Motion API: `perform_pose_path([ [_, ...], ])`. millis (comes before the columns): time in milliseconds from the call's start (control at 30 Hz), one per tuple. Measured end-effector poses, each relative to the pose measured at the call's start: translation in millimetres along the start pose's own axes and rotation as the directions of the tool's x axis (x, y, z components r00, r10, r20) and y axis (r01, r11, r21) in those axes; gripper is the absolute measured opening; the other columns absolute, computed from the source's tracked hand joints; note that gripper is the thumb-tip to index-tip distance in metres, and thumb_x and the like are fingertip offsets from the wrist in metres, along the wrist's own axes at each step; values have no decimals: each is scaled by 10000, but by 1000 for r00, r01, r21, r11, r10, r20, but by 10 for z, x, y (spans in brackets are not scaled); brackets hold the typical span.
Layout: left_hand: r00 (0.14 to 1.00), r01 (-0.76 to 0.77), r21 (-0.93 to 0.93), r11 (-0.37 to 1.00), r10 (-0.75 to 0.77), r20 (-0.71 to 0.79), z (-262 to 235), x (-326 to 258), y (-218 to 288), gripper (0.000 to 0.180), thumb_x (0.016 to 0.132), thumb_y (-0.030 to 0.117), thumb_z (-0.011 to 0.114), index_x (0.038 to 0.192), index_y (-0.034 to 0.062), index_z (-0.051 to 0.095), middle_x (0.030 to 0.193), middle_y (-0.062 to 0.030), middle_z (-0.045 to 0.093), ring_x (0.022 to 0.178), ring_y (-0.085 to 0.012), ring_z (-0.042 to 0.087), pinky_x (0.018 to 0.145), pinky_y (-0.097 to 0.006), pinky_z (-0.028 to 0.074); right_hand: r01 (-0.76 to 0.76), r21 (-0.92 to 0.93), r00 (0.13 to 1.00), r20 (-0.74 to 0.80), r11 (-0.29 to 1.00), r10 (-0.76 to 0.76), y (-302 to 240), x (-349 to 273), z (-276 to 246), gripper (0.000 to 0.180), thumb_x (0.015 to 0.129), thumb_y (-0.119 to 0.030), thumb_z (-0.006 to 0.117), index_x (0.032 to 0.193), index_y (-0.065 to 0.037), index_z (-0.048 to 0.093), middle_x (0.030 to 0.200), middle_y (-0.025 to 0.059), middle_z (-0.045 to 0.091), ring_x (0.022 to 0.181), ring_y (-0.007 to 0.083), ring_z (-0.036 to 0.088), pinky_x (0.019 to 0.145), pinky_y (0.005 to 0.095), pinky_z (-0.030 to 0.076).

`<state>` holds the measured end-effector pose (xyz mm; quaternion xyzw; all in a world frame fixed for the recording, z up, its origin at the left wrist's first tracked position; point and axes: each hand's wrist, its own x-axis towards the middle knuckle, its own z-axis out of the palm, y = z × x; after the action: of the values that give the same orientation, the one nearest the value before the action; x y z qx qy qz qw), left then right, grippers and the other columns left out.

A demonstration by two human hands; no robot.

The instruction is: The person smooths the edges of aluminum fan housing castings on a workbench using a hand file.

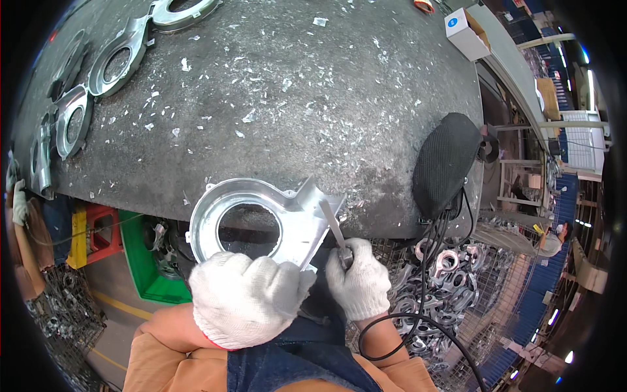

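Observation:
A shiny cast metal housing (304, 225), with a large round opening and a flared spout on its right, rests at the table's near edge. My left hand (245, 300), in a white knitted glove, is closed over its near rim; the fingertips are partly hidden. My right hand (360, 281), also gloved, is wrapped round the lower end of a flat metal file (333, 225). The file slants up and left, its upper end against or very close to the housing's spout edge.
Similar housings (117, 62) lie at the far left. Metal flakes litter the grey table (274, 117). A black mesh-covered object (447, 163) with cables stands right. Below are a green bin (134, 255) and a wire cage of castings (450, 281). A co-worker's gloved hand (19, 206) shows left.

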<state>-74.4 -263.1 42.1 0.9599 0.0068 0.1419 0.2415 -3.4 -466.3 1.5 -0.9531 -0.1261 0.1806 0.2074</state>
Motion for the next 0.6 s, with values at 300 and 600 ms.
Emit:
perform_pose_path([
  [300,998,-50,-35,998,51,48,-153,41,-129,221,694,191,932,713,155,714,554,-12,462,437,-238,485,437,-404,343,-130,419,886,455,898,-84,216,271,-134,218,978,-231,751,1100,-66,676,835,189,768,797,403,795,717,475,621],
  [600,1000,17,-133,991,-16,11,-249,57,-196,219,670,124,937,741,158,732,573,-15,516,436,-247,508,449,-401,367,-37,135,968,252,990,2,-68,209,-145,330,956,-333,792,1180,-114,686,891,178,791,860,417,796,781,501,639],
])
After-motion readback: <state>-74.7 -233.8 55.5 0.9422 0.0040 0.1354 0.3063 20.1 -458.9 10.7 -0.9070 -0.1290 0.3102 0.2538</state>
